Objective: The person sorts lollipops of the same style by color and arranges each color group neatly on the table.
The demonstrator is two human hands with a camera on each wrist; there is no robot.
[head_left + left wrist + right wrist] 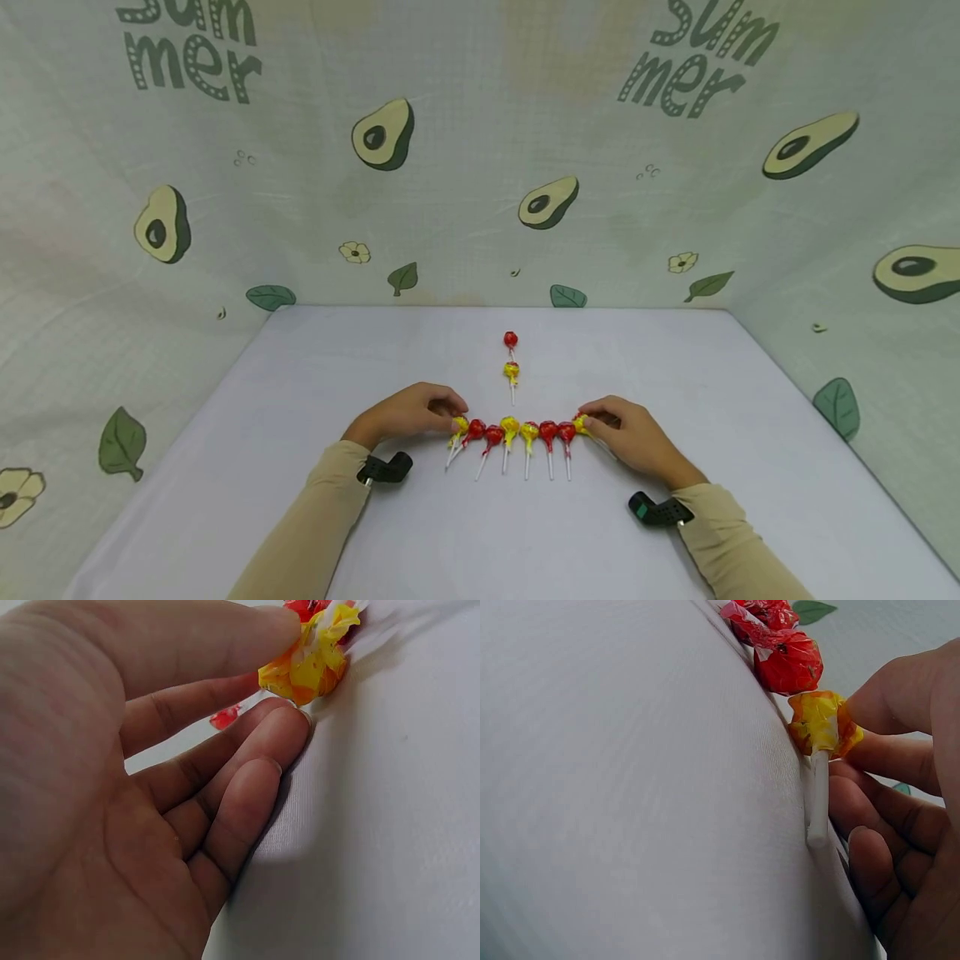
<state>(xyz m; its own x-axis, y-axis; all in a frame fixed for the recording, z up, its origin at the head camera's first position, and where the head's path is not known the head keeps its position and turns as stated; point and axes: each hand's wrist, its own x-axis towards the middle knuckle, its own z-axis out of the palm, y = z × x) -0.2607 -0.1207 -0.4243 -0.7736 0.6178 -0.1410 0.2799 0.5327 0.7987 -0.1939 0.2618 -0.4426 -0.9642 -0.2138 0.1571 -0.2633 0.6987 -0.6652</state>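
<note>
A row of several lollipops [519, 433], yellow and red wrappers alternating, lies on the white table [300, 500] with sticks pointing toward me. My left hand [452, 415] pinches the yellow lollipop at the left end [460, 426]; in the left wrist view thumb and fingers [289, 724] close round its wrapper [313, 664]. My right hand [589, 422] pinches the yellow lollipop at the right end [581, 422]; the right wrist view shows its head [819, 721], its white stick [817, 795] and curled fingers [885, 754] against it.
A red lollipop [511, 339] and a yellow one [512, 370] lie in a line farther back. Cloth walls printed with avocados [384, 133] enclose the table on three sides. Black wrist cameras [386, 468] sit on both sleeves.
</note>
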